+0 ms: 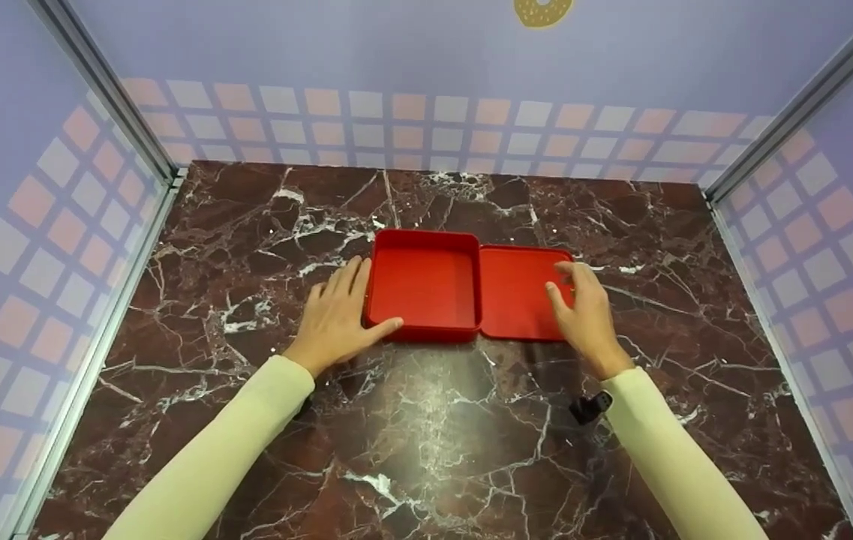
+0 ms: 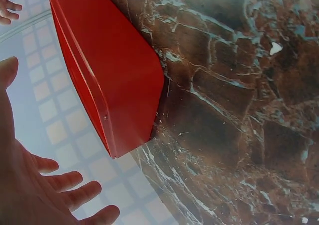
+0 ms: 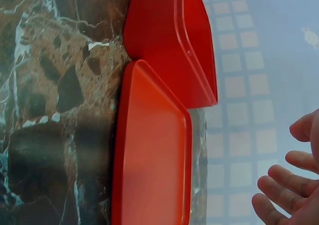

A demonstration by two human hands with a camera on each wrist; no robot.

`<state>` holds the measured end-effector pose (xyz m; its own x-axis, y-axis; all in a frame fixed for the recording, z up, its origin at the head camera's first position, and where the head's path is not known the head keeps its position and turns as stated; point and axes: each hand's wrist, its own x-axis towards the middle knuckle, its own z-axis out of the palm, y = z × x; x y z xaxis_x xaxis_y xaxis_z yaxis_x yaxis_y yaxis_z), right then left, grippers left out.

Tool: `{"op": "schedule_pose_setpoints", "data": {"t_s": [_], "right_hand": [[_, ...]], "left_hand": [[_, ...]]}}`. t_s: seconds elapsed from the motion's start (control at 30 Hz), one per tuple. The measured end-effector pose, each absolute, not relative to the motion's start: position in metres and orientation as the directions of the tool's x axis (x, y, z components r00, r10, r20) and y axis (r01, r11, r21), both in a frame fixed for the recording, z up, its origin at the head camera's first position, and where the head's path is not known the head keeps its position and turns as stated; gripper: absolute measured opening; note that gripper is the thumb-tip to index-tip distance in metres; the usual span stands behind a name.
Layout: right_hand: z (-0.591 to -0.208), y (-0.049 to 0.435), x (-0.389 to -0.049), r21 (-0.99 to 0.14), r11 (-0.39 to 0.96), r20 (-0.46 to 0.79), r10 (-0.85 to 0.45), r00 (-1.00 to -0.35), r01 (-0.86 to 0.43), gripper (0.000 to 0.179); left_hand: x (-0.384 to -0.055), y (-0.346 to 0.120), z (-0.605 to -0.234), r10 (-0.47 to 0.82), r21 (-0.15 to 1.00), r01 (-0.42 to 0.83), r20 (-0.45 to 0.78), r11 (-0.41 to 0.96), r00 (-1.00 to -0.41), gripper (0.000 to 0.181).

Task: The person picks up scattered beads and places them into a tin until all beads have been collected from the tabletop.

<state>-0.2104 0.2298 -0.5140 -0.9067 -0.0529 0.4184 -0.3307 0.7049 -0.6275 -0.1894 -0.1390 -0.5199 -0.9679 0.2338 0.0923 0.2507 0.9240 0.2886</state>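
Observation:
An uncovered red square box (image 1: 426,281) stands in the middle of the table, and nothing shows inside it. Against its right side lies a shallow red lid (image 1: 520,292), rim upward. My left hand (image 1: 340,311) is at the box's left side with fingers spread; in the left wrist view the hand (image 2: 42,180) appears apart from the box wall (image 2: 109,60). Over the lid's right edge is my right hand (image 1: 585,307), fingers loosely bent and holding nothing. The right wrist view shows a gap between that hand (image 3: 294,185) and the lid (image 3: 154,155).
The table (image 1: 426,435) has a dark red marbled top with white veins. Purple panels with pink and white squares (image 1: 407,120) stand at the back and both sides, joined by metal corner posts (image 1: 107,90). A small black device (image 1: 591,407) is at the right wrist.

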Motion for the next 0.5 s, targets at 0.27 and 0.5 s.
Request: {"op": "schedule_pose_setpoints", "data": {"t_s": [0.27, 0.5], "right_hand": [[-0.521, 0.235, -0.210, -0.640, 0.711, 0.398, -0.018, -0.917, -0.291, 0.029], [-0.525, 0.239, -0.209, -0.644, 0.713, 0.402, 0.006, -0.916, -0.278, 0.030]], "left_hand": [[-0.192, -0.142, -0.527, 0.235, 0.269, 0.250, 0.089, 0.930, -0.968, 0.108], [-0.194, -0.142, -0.533, 0.239, 0.279, 0.255, 0.090, 0.926, -0.967, 0.105]]}}
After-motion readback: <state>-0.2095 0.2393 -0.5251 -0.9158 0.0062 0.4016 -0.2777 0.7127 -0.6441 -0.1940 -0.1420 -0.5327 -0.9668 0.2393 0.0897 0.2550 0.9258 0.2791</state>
